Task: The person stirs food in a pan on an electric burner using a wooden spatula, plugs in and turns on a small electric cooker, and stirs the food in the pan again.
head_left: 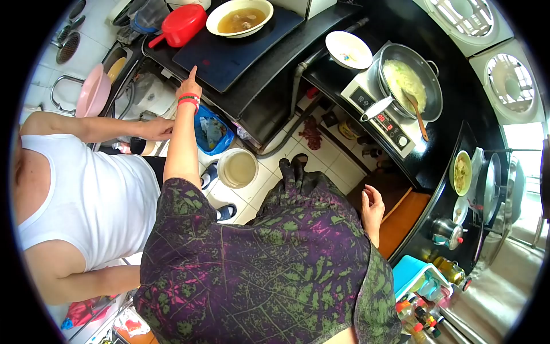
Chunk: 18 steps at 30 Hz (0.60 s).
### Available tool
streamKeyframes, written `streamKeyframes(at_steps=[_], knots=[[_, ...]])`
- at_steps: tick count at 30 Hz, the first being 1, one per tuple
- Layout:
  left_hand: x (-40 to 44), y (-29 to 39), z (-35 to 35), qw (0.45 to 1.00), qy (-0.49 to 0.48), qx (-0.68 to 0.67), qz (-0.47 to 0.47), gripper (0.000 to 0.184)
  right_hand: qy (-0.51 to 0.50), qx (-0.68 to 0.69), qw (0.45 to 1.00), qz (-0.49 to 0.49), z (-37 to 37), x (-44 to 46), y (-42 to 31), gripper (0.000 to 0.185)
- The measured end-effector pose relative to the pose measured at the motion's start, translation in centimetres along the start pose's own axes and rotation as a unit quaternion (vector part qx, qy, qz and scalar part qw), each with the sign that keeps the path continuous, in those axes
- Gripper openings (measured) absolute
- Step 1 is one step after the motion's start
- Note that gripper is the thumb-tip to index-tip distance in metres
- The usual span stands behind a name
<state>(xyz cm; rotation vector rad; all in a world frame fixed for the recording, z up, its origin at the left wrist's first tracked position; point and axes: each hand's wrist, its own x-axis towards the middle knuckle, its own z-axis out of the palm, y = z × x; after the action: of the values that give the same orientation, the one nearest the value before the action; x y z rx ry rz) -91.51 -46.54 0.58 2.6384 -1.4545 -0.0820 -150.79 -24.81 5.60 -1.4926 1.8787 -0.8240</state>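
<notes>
Toward the dark cooktop, lying on the black counter at far left, points with the left hand, index finger extended apart, the others curled; cannot tell whether touching. On its far part, a bowl of broth; left of that, a red pan. Lowers the right hand near the wooden cabinet, fingers slightly bent, partly apart. At far right, on a cooker, a wok of greens with a wooden spoon. At left, a person in white.
</notes>
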Motion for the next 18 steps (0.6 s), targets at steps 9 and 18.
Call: streamKeyframes(at_steps=[9,18], knots=[[-8.8,6.1,-0.9,0.965,0.165,-0.201,-0.035,0.035,0.019,0.016,1.0,0.018,0.0,-0.3,-0.1,0.022],[-8.9,12.8,-2.4,0.919,0.122,-0.365,0.084,0.035,0.016,0.038,0.999,0.009,0.3,0.4,0.0,0.023]])
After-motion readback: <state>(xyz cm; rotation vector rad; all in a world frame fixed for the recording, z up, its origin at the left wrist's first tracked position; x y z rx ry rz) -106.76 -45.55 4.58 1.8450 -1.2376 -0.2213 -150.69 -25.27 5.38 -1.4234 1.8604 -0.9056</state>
